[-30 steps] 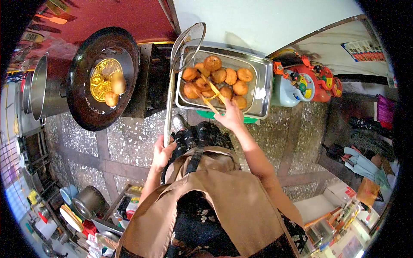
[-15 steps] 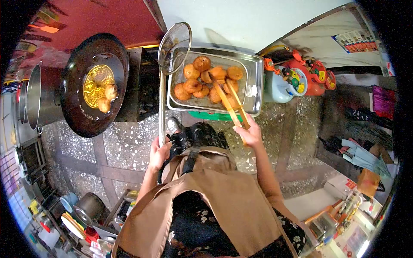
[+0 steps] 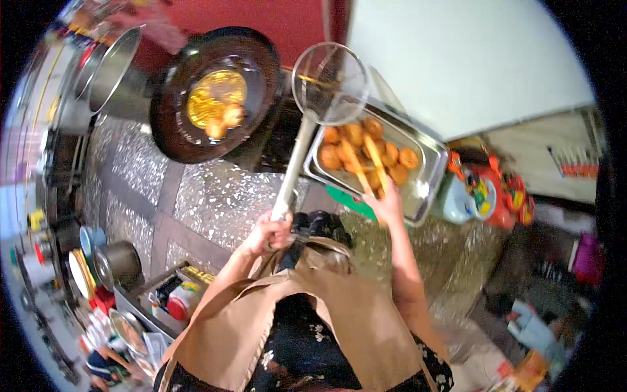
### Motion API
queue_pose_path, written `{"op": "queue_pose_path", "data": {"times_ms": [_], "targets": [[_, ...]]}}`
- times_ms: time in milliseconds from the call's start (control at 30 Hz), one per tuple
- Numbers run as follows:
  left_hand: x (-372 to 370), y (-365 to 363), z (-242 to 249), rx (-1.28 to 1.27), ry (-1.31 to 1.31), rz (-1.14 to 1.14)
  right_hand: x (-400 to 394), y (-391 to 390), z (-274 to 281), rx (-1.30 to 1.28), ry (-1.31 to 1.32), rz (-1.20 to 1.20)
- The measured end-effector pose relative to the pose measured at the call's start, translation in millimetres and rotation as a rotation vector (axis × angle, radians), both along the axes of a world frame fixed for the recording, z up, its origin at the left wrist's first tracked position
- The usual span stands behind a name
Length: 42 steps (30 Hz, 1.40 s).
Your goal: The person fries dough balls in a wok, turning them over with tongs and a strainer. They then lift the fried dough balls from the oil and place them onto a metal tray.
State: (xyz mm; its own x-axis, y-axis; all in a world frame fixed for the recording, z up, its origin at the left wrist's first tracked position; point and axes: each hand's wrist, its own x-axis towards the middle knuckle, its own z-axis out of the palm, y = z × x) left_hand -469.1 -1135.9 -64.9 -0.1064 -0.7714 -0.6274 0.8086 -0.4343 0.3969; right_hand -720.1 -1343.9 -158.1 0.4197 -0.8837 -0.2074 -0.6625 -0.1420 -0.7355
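My left hand (image 3: 269,234) is closed around the handle of a long-handled mesh skimmer (image 3: 332,85). The skimmer's round head hangs beside the upper left of a metal tray (image 3: 431,196). Several browned fried balls (image 3: 408,158) lie in the tray on a mesh liner. Wooden tongs (image 3: 356,166) are gripped in my right hand (image 3: 386,206), their arms apart and their tips among the balls. Whether the tips pinch a ball cannot be made out. To the left, a dark wok (image 3: 176,137) holds yellow oil (image 3: 219,91) with two balls (image 3: 234,115) at its edge.
Gas cylinders (image 3: 467,196) stand right of the tray. A tall metal pot (image 3: 121,68) is beyond the wok. At lower left are another pot (image 3: 119,264) and a crate with bottles (image 3: 183,300). A person (image 3: 108,366) appears at the lower left edge.
The view has turned toward the wok. The tongs have shifted from the pile's right side toward its left part. The skimmer now leans right, still in my left hand.
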Motion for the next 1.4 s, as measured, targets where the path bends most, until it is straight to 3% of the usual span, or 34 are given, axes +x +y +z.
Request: {"op": "queue_pose_path", "data": {"times_ms": [33,100,167,233,300,367,433,467,567,633,833,967,1033,1133,1400], "targets": [[4,3,8,0.023,0.103,0.019,1,7,2,0.032,-0.156,-0.062],[18,10,22,-0.038,0.228,0.035,8,16,13,0.158,-0.222,-0.159],[41,20,25,-0.073,0.229,0.022,30,23,22,0.095,-0.227,-0.151],[67,27,32,-0.120,-0.013,0.019,55,31,43,0.031,-0.213,-0.164],[105,32,34,-0.201,-0.367,-0.038,97,37,74,-0.061,-0.119,-0.078],[151,31,34,-0.058,-0.586,0.099,145,47,103,-0.155,-0.044,-0.050],[218,36,23,0.072,-0.780,0.151,202,57,140,0.019,0.245,0.030],[252,41,17,0.073,-0.730,0.193,221,63,133,-0.202,0.405,0.100],[319,60,12,0.080,-0.540,0.261,285,73,151,-0.218,0.692,0.305],[342,77,7,0.138,-0.547,0.279,318,79,162,-0.192,0.786,0.325],[376,110,-8,0.172,-0.725,0.207,347,92,164,0.056,0.768,0.206],[383,114,-5,0.168,-0.689,0.102,351,95,157,-0.073,0.918,0.250],[380,110,1,0.187,-0.818,-0.002,355,94,158,-0.115,0.919,0.252],[374,112,-1,0.178,-0.811,-0.036,361,92,148,-0.170,0.917,0.274],[362,123,-8,0.218,-0.857,-0.090,385,88,138,-0.094,0.955,0.262]]}}
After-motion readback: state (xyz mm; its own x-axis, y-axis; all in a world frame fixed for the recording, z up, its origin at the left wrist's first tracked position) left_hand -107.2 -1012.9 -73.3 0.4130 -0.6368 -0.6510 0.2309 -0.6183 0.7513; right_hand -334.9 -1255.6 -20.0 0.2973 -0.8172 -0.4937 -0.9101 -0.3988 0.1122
